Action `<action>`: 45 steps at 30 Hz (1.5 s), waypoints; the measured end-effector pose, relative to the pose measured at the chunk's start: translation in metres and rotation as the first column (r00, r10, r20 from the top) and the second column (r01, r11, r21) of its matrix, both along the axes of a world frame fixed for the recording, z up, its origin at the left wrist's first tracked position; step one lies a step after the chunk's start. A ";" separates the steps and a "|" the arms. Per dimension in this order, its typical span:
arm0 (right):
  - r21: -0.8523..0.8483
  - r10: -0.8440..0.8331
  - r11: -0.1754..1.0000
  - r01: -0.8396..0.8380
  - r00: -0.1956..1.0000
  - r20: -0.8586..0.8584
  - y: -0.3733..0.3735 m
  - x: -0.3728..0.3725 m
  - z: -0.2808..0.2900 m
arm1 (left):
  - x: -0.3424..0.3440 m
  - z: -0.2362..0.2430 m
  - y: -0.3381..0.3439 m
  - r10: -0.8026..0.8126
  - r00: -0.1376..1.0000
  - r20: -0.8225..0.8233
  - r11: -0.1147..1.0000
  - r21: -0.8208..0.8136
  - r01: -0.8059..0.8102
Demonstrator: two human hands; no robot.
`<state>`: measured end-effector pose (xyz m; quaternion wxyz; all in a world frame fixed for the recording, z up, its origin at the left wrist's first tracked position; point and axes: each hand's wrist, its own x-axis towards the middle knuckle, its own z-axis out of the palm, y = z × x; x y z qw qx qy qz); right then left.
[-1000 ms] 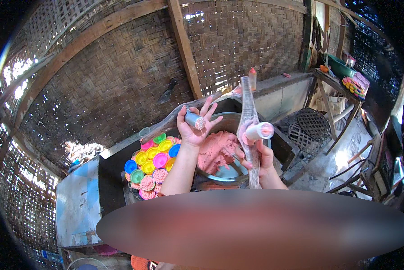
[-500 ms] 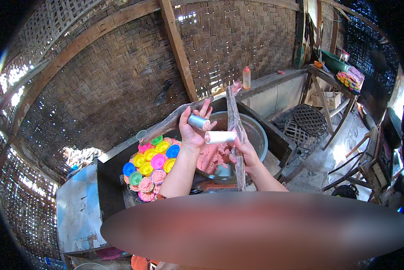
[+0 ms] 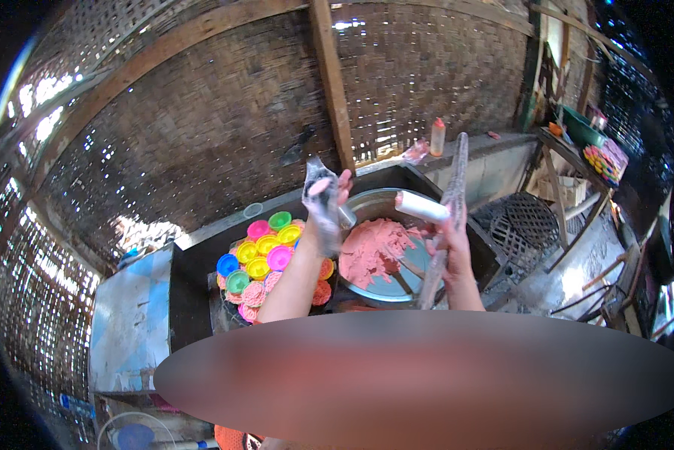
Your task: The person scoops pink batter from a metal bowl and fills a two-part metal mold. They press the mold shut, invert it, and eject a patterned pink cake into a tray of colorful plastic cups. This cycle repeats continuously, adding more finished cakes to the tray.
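My left hand [image 3: 340, 180], smeared by motion, is closed around a silver cylinder [image 3: 346, 217], with a blurred greyish sleeve-like strip [image 3: 324, 225] over it. My right hand [image 3: 454, 253] grips a long translucent, crumpled sleeve [image 3: 458, 169] with a white tube [image 3: 421, 206] jutting leftward, pink stuff at its end. Below and between my hands sits a large metal bowl [image 3: 376, 193] of soft pink mixture [image 3: 365, 253], with a wooden utensil [image 3: 398, 279] in it. Left of the bowl lie several colourful round moulds [image 3: 280, 257] among ruffled pink pieces [image 3: 253, 294].
A dark trough [image 3: 481, 251] surrounds the bowl. A squeeze bottle [image 3: 437, 139] stands on the back ledge [image 3: 472, 148]. At right are a wooden table [image 3: 565, 154] with a green basin [image 3: 583, 127], and woven baskets [image 3: 524, 221]. A metal-topped box [image 3: 130, 315] stands at left.
The grey strip at my left hand has swung from lying diagonally behind it to hanging upright over it. My right hand has moved rightward and the white tube now tilts. The view has shifted slightly.
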<state>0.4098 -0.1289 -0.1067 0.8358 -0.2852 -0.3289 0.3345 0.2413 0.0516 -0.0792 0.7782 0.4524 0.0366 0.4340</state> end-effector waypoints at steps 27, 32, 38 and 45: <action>0.191 -0.186 0.979 -0.075 0.066 0.980 -0.045 -0.079 0.025 | -0.113 -0.026 -0.100 0.813 0.515 -0.272 0.252 0.962 0.109; 0.214 -0.224 0.966 -0.147 -0.053 0.973 -0.032 -0.103 0.033 | -0.132 -0.012 -0.102 0.855 0.426 -0.296 0.236 0.953 0.188; 0.046 -0.001 0.991 -0.127 0.329 0.944 -0.022 -0.116 0.007 | -0.145 -0.014 -0.097 0.820 0.509 -0.261 0.288 0.957 0.028; -0.553 0.706 0.684 -0.475 0.241 0.666 0.029 -0.139 0.065 | -0.190 -0.005 -0.068 0.822 0.367 -0.436 0.457 0.889 0.034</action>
